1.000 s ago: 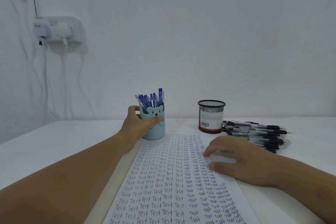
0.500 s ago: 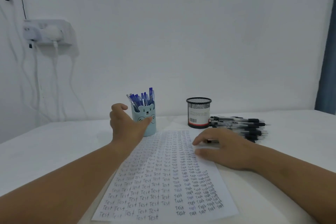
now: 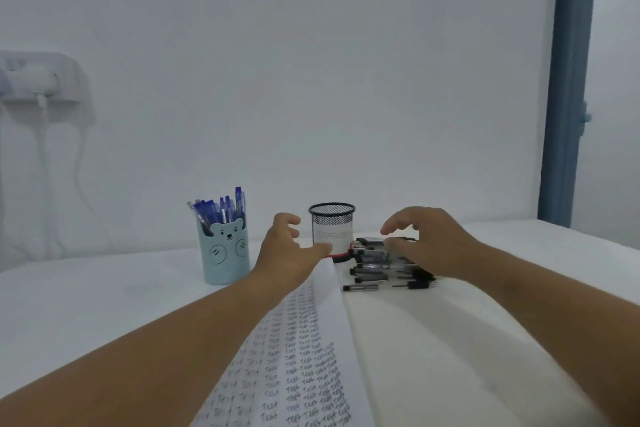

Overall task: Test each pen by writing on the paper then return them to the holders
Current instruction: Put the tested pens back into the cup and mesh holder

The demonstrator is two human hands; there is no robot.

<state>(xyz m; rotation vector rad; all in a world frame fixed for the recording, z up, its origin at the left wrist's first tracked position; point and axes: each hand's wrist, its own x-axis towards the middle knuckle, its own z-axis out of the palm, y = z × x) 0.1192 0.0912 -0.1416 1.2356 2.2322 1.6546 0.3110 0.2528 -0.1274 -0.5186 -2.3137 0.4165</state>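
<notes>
Both hands are out over the tabletop, near its far edge. The left hand (image 3: 289, 253) hangs in front of the black mesh holder (image 3: 331, 229), fingers loosely curled with the thumb stretched toward the holder's base, and nothing is in its grasp. The right hand (image 3: 427, 243) hovers over the pile of black pens (image 3: 377, 262), fingers spread and arched above them; whether the fingertips actually touch a pen is hard to call, since the hand covers that part of the pile. The pens lie heaped just to the right of the mesh holder, a couple of strays at the near side of the heap. Over to the left stands the pale blue bear holder (image 3: 227, 255), upright and packed with blue pens (image 3: 221, 210). The paper (image 3: 304, 340), covered in rows of "Test", runs from the near edge up toward the mesh holder, passing under the left forearm. A blue curtain (image 3: 568, 87) hangs at the right, and a wall socket (image 3: 34, 80) sits at the left.
</notes>
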